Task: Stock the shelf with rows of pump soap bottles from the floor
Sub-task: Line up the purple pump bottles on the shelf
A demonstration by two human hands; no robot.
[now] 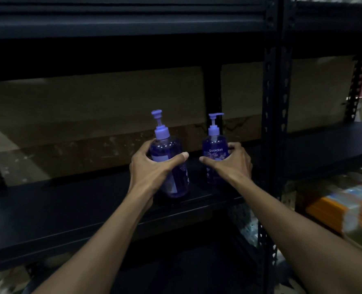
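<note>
Two purple pump soap bottles, apart, on the black shelf (pixel 80 211) near its right post (pixel 271 124). Left bottle (pixel 165 148), slightly tilted: our left hand (pixel 152 166) curls round it. Right bottle (pixel 215 148), upright, labelled "guardian": our right hand (pixel 234 164) grips its side.

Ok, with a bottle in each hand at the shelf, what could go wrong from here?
1. The left bottle leans in the left hand, its base close to the front edge of the shelf. Released like this, it might topple or slip off.
2. It seems to show its back label, while the right bottle, gripped by the right hand, shows its front. The row may end up mismatched.
</note>
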